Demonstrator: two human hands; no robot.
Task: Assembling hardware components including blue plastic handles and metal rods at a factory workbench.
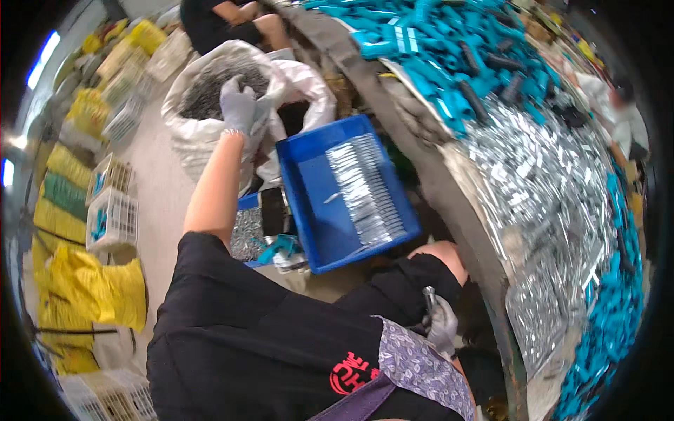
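Observation:
My left hand (239, 105), in a grey glove, reaches out into a large white sack (189, 137) filled with small dark metal parts (207, 95); its fingers are bent over the pile, and whether it grips any I cannot tell. My right hand (441, 324), also grey-gloved, rests by my lap and is closed around a small shiny metal piece (429, 295). Between the two hands sits a blue plastic tray (316, 217) holding a neat row of silvery metal pieces (365, 189).
A long table (449, 189) on the right is heaped with silvery parts (547, 210) and teal plastic pieces (449, 49). Yellow sacks (63, 210) and white crates (112, 221) line the floor on the left. Another person (232, 21) sits beyond the sack.

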